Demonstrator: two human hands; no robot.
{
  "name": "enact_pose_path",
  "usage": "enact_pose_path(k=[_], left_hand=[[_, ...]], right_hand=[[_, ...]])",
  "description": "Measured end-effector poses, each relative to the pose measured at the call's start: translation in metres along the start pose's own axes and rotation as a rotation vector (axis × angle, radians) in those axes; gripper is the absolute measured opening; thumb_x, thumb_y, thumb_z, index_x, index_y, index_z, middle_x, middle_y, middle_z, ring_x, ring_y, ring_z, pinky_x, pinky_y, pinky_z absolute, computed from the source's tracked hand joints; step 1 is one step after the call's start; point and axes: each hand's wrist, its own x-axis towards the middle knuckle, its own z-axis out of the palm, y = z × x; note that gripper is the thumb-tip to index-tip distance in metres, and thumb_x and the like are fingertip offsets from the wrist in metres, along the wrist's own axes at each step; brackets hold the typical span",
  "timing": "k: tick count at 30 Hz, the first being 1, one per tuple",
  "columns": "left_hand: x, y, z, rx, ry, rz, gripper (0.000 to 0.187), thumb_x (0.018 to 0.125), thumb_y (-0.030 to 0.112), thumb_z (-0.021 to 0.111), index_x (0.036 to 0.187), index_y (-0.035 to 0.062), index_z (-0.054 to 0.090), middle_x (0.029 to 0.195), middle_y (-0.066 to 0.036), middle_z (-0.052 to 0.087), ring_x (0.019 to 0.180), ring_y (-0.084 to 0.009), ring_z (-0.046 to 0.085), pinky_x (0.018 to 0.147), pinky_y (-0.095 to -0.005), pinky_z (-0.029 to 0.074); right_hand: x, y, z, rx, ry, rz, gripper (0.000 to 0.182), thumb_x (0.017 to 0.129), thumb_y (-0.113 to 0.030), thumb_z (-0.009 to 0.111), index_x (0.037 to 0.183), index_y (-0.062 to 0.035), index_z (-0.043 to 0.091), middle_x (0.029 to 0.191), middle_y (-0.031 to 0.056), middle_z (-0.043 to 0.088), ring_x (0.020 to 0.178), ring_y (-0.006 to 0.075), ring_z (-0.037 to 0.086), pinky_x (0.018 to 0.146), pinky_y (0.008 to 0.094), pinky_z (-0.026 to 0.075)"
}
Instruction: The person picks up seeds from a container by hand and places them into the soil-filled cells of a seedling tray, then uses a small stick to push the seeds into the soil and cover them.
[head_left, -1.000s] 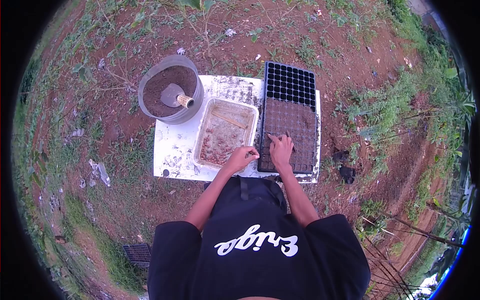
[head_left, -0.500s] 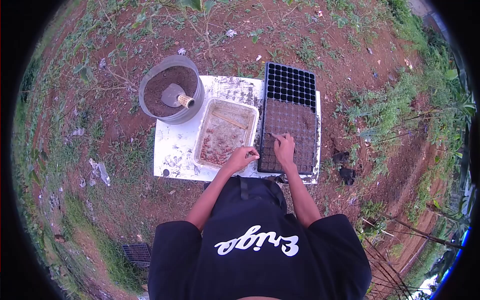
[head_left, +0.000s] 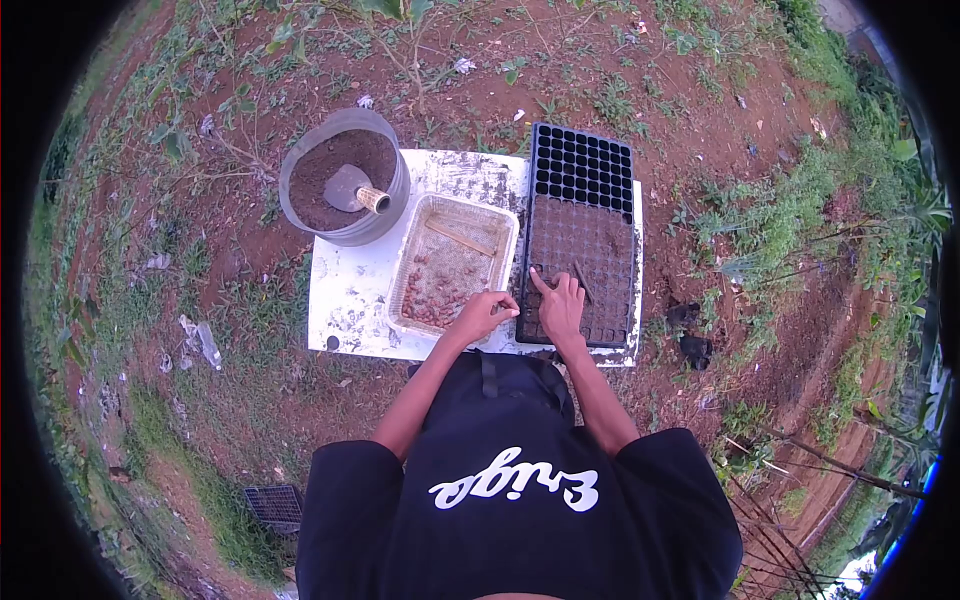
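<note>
A black seedling tray (head_left: 583, 228) has soil in its nearer cells and bare cells at its far end. My right hand (head_left: 562, 308) is over the soil-filled part, index finger stretched to a cell near the left edge. A small dark stick (head_left: 583, 283) shows at its other fingers, which are curled. My left hand (head_left: 485, 318) is pinched between the seed container and the tray; what its fingertips hold is too small to make out. The shallow rectangular container (head_left: 455, 262) holds reddish seeds (head_left: 430, 305) and a flat wooden strip (head_left: 460, 238).
A round tub (head_left: 398, 195) of dark soil with a trowel (head_left: 350, 190) stands at the back left of the white, stained board (head_left: 350, 300). Weeds and red ground surround it. Another dark tray (head_left: 273, 506) lies on the ground at lower left.
My right hand has shifted slightly left and turned, its index finger now stretched out to the left edge cells. The stick now points up and right of its fingers. My left hand stays put.
</note>
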Motion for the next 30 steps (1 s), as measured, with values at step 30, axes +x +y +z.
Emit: enact_pose_path(k=[30], left_hand=[[0.008,0.000,0.013,0.025,0.171,0.084,0.020,0.083,0.023,0.075,0.093,0.0065,0.073,0.064,-0.005,0.062,0.049,-0.0095,0.047,0.050,-0.0299,0.039]], right_hand=[[-0.014,0.015,0.011,1.114,-0.079,0.435,0.028,0.091,-0.016,0.064,0.118,-0.0140,0.070,0.091,0.0034,0.066,0.081,0.0130,0.057,0.072,0.0285,0.046]])
